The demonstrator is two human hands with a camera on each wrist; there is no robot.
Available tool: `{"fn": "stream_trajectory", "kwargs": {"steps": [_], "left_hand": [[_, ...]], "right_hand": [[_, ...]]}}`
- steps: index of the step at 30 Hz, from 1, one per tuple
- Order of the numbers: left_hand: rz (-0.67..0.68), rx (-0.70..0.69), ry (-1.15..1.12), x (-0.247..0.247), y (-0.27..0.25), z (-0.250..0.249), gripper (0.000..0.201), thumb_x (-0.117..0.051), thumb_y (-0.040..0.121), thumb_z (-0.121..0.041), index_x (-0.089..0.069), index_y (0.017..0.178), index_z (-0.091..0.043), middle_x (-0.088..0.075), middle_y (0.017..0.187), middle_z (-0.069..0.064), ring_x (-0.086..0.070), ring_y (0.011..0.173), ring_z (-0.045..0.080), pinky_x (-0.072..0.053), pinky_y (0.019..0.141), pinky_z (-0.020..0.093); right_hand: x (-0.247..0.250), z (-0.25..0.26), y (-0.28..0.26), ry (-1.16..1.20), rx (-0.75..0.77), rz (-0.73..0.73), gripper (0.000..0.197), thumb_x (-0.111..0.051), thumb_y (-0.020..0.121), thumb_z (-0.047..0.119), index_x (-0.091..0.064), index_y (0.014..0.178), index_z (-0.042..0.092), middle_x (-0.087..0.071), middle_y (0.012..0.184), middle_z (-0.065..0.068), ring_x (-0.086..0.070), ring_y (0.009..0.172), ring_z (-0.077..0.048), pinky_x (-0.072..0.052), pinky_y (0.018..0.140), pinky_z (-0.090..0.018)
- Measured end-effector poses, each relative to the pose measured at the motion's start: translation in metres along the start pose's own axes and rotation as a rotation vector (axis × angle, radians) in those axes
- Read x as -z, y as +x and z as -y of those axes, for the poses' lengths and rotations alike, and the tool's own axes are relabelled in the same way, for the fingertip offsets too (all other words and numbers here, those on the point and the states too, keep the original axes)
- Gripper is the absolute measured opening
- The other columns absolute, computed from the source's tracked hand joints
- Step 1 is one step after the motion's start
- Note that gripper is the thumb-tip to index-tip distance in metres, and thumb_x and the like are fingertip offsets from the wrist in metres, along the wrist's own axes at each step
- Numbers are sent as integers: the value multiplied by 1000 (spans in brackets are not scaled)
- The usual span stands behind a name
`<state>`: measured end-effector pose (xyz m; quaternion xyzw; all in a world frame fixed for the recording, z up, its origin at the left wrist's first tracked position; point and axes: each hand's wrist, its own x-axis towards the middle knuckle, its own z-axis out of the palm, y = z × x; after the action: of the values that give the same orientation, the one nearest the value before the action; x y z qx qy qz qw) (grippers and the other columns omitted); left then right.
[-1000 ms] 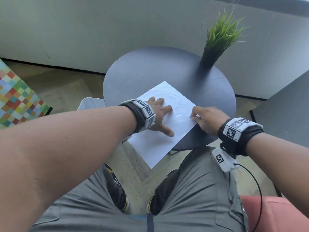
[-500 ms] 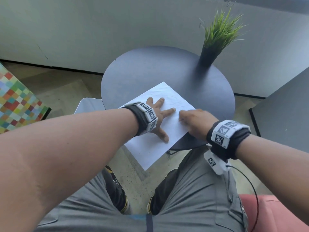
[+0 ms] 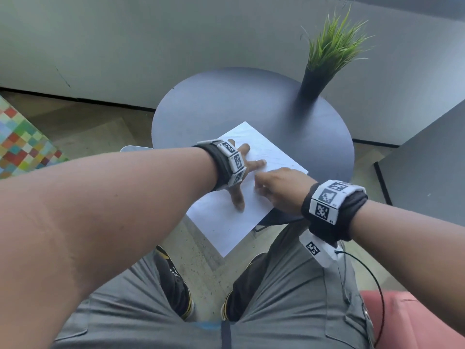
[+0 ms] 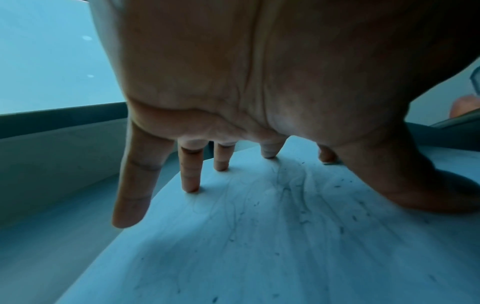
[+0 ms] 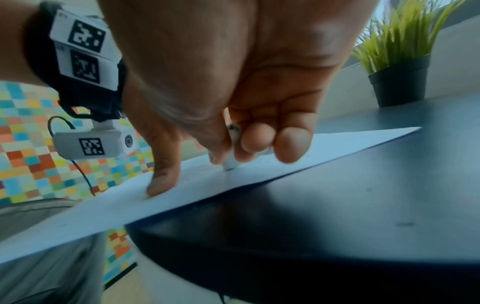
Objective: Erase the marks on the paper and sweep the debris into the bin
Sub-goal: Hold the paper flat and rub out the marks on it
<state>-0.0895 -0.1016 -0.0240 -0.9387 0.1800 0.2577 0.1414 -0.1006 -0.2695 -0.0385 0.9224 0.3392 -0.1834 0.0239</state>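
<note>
A white sheet of paper [image 3: 226, 222] is laid skewed on the round dark tabletop [image 3: 226, 102], its near corner overhanging the edge; faint pencil lines and dark crumbs [image 4: 337, 186] are scattered across it; a small white eraser [image 5: 232, 162] is pressed end-down upon it.

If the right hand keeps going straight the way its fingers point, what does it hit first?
Most likely the left hand. The right hand, pinching the eraser on the paper, points across the sheet toward the left hand's spread fingers, which press the paper just ahead. Depth is unclear, but nothing else lies between.
</note>
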Motion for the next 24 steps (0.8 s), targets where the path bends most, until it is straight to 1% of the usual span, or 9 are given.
{"fn": "stream_trajectory", "kwargs": {"steps": [2, 5, 7, 10, 12, 15, 19, 21, 24], "left_hand": [[9, 2, 12, -1, 2, 2, 139, -61, 33, -94, 15, 143, -56, -1, 158, 6, -19, 136, 42, -34, 100, 66], [34, 12, -14, -5, 6, 5, 146, -53, 23, -99, 25, 138, -57, 19, 160, 0, -9, 142, 43, -28, 103, 69], [48, 9, -28, -7, 7, 7, 147, -52, 20, -99, 27, 137, -57, 25, 159, -1, -8, 143, 44, -27, 104, 70], [35, -4, -20, -7, 8, 6, 144, -57, 30, -97, 25, 140, -55, 27, 159, 1, -7, 144, 45, -23, 105, 68], [31, -9, -23, -8, 9, 6, 143, -59, 33, -95, 26, 140, -55, 28, 158, 1, -7, 144, 46, -23, 105, 68], [35, -7, -32, -9, 10, 6, 143, -60, 33, -95, 28, 138, -56, 30, 157, 1, -5, 144, 47, -22, 103, 70], [24, -19, -30, -8, 8, 8, 144, -57, 27, -97, 25, 138, -57, 28, 158, 1, -7, 144, 47, -23, 103, 70], [21, -21, -43, -8, 8, 7, 144, -60, 29, -95, 25, 138, -57, 27, 159, 2, -9, 143, 47, -24, 103, 70], [25, -16, -31, -8, 9, 7, 144, -59, 29, -96, 27, 137, -57, 27, 158, 4, -11, 142, 48, -25, 102, 70]], "right_hand": [[5, -11, 6, -28, -20, -15, 16, -41, 97, 29, -51, 108, 23, -62, 103, -7, -57, 95, -32, -45, 74, -36], [14, -38, 15, -62, -194, -90, 17, -38, 96, 33, -48, 104, 22, -60, 101, -13, -57, 84, -35, -52, 76, -40], [8, -25, 17, -62, -132, -84, 18, -38, 96, 32, -47, 108, 22, -60, 103, -12, -56, 86, -35, -49, 74, -38], [-2, -4, 11, -7, 43, -11, 10, -45, 94, 27, -49, 103, 29, -62, 104, -2, -58, 95, -29, -48, 75, -38], [8, -21, 14, -10, -41, -33, 16, -47, 93, 26, -50, 106, 34, -63, 107, -1, -58, 96, -29, -51, 80, -40], [12, -31, 19, 23, -126, -97, 15, -45, 92, 23, -51, 104, 29, -63, 105, -6, -56, 88, -29, -51, 78, -39], [1, 2, 11, 70, 83, -13, 18, -47, 94, 25, -55, 108, 32, -61, 110, 1, -58, 101, -27, -49, 81, -38], [11, -19, 16, 40, -41, -36, 27, -46, 93, 25, -51, 117, 36, -60, 109, 1, -58, 100, -27, -50, 81, -38], [13, -28, 22, -4, -127, -89, 21, -43, 93, 22, -51, 112, 26, -60, 105, -6, -58, 98, -33, -51, 81, -40]]}}
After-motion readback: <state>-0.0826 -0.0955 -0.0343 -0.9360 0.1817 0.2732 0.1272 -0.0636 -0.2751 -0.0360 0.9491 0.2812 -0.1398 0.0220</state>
